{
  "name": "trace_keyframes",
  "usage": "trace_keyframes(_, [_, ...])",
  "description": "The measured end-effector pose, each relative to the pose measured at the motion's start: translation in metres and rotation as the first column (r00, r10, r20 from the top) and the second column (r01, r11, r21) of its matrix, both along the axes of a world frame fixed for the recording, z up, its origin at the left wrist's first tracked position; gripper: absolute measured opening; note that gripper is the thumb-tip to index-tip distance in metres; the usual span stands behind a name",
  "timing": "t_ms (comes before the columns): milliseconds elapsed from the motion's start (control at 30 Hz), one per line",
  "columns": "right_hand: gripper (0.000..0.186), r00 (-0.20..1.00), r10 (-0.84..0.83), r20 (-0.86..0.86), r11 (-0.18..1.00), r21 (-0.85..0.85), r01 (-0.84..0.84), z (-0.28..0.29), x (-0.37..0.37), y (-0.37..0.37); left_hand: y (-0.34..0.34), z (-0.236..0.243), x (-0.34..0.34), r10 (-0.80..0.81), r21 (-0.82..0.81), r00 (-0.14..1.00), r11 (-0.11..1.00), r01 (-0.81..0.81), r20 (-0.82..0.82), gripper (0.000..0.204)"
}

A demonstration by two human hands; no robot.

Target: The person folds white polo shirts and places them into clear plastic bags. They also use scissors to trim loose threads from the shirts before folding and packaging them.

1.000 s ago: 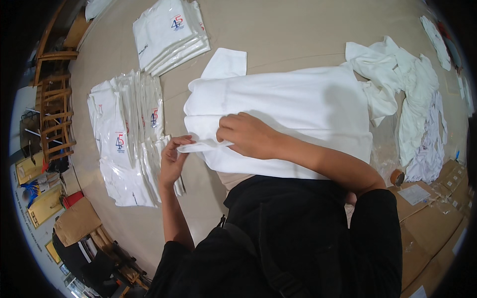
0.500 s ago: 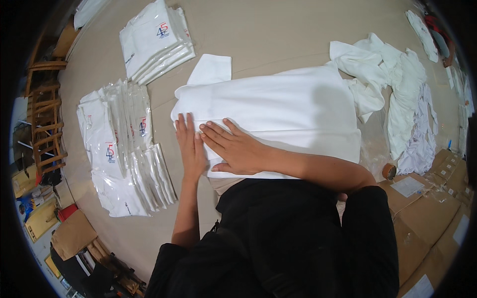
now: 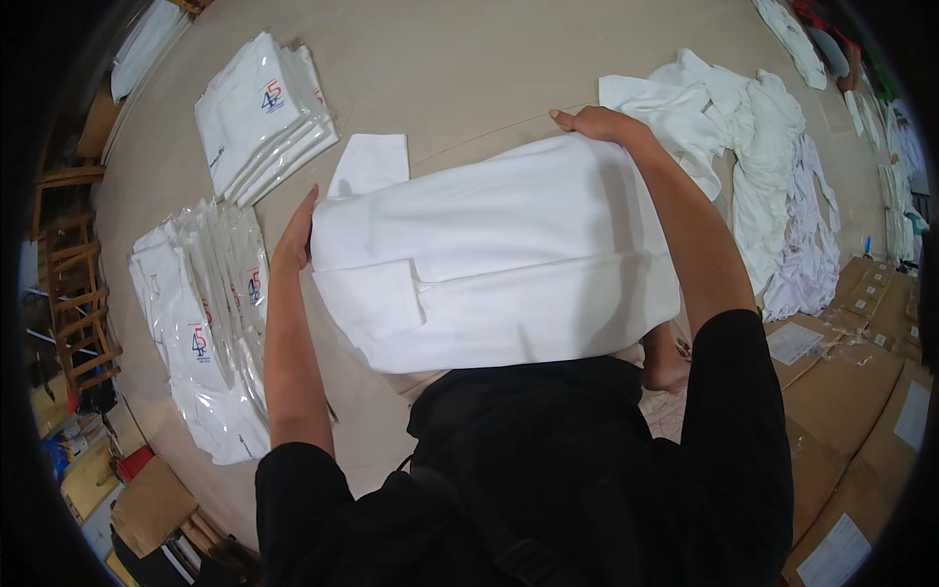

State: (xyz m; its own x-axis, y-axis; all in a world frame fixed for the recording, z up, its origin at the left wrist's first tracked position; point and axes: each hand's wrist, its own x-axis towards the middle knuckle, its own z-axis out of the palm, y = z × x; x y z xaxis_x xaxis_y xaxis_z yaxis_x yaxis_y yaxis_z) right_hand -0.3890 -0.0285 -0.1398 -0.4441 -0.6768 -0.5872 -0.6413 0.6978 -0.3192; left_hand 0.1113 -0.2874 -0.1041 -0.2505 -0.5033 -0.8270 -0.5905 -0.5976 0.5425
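Note:
A white shirt (image 3: 479,225) lies in front of me with its sides folded inward. One short sleeve (image 3: 377,161) sticks out at its far left, and the other (image 3: 377,298) rests across the near left part. My left hand (image 3: 301,235) is seen edge-on along the shirt's left edge, its fingers stretched out straight and its thumb hidden. At the far right corner, my right hand (image 3: 599,123) is bent over the shirt's edge and grips the cloth there. Some of its fingers are hidden behind the fabric.
Bagged white shirts (image 3: 259,112) are stacked at the far left, with a larger group of bagged shirts (image 3: 201,333) nearer. Loose white garments (image 3: 763,166) lie heaped at the right. Cardboard boxes (image 3: 841,391) stand at the near right. My bare foot (image 3: 665,364) shows beside the shirt.
My hands have parted from the shirt's left part: the left went to its left edge, the right to its far right corner. The near sleeve is now uncovered. The whole view has shifted.

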Motion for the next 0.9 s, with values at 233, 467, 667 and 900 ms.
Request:
trace_keyframes(233, [0.046, 0.969, 0.247, -0.021, 0.95, -0.191, -0.246, 0.025, -0.053, 0.016, -0.074, -0.024, 0.005, 0.197, -0.331, 0.972, 0.915, -0.229, -0.13, 0.048])
trace_keyframes(467, [0.029, 0.99, 0.105, -0.099, 0.881, -0.453, -0.139, 0.068, -0.071, 0.071, -0.073, 0.046, -0.001, -0.053, -0.411, 0.952, 0.908, -0.079, -0.301, 0.044])
trace_keyframes(667, [0.024, 0.968, -0.137, -0.211, 0.687, -0.724, -0.06, 0.081, -0.035, 0.107, -0.064, 0.052, 0.017, -0.082, -0.432, 0.883, 0.89, -0.143, -0.462, 0.04])
trace_keyframes(900, [0.021, 0.916, -0.335, -0.22, 0.627, -0.778, 0.042, 0.074, 0.066, 0.24, 0.02, 0.056, 0.167, -0.123, -0.493, 0.855, 0.853, -0.168, -0.504, 0.043])
